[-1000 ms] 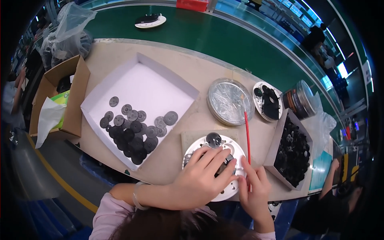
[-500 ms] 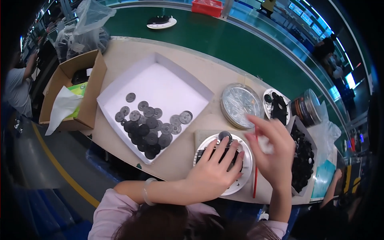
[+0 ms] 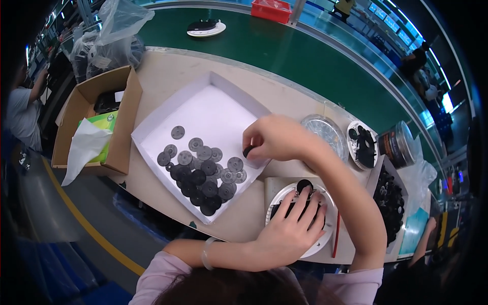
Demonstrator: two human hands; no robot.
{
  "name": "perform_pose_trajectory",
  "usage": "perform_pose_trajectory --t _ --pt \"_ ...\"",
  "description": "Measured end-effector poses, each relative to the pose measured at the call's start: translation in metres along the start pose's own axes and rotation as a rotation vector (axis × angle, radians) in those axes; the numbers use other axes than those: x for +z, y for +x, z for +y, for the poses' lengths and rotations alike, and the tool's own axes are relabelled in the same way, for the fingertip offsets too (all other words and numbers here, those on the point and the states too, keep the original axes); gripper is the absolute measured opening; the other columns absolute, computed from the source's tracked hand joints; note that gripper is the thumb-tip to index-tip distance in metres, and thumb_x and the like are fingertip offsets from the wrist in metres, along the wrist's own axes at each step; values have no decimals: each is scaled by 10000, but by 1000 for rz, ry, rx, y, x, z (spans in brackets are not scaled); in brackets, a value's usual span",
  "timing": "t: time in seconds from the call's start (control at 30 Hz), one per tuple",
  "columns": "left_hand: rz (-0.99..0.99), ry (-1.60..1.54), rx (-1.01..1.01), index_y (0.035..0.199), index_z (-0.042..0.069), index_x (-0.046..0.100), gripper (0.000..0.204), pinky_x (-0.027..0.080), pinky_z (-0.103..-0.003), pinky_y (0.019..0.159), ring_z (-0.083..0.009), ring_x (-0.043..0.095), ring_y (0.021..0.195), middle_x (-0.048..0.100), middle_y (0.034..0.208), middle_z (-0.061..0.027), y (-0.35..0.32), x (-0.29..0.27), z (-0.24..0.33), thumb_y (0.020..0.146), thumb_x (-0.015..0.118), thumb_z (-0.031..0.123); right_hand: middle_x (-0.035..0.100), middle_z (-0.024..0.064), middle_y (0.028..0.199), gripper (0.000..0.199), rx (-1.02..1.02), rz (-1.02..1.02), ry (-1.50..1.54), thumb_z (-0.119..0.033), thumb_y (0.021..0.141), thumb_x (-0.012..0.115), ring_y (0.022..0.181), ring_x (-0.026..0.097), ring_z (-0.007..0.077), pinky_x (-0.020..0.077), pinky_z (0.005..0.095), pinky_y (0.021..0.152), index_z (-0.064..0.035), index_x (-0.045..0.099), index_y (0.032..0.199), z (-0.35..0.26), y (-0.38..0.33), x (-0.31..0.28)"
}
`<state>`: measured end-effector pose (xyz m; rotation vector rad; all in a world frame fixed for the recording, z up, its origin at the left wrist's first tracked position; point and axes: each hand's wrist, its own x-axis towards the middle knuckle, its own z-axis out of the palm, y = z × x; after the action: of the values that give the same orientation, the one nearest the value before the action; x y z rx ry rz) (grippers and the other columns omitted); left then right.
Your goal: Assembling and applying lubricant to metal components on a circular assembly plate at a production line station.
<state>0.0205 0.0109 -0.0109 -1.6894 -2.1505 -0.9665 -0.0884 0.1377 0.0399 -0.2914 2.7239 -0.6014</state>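
Note:
My left hand lies with its fingers spread over black parts on a round white plate. A black disc shows just beyond its fingertips, while the parts beneath the fingers are mostly hidden. My right hand reaches across to the right corner of a shallow white tray. Between its thumb and fingers is pinched a small dark disc. Many grey and black ribbed discs are heaped in the near part of that tray.
Right of the plate lies a thin red stick. Beyond it stand a bin of black parts, a round clear container, a white dish with black parts and a tin. At left is a cardboard box with tissues.
My right hand has swung left from beside the plate to the tray and now pinches a disc. My left hand keeps its place on the plate; the whole view has shifted slightly.

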Motion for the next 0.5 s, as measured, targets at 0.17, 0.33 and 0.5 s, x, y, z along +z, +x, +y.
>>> perform_pose_trajectory --t 0.17,0.33,0.5 --pt "-30 -59 2 1088 42 603 417 355 -485 934 -342 496 1105 539 1180 -172 1 -1 -3 764 632 303 654 59 776 215 56 380 271 -141 738 686 661 587 121 461 242 548 -77 689 943 8 -64 -18" --pt "-96 -127 -37 1104 134 623 441 344 -478 941 -319 487 1114 537 1206 -116 -2 -18 -9 706 706 306 637 60 890 196 168 613 681 -73 814 610 743 563 66 469 179 512 7 658 986 14 -157 7" --pt "-105 -157 -33 1085 98 616 462 388 -425 884 -322 495 1092 556 1153 -101 3 -18 -10 680 731 290 651 90 828 128 417 704 993 -23 815 596 689 602 82 474 184 496 32 636 924 10 -189 38"
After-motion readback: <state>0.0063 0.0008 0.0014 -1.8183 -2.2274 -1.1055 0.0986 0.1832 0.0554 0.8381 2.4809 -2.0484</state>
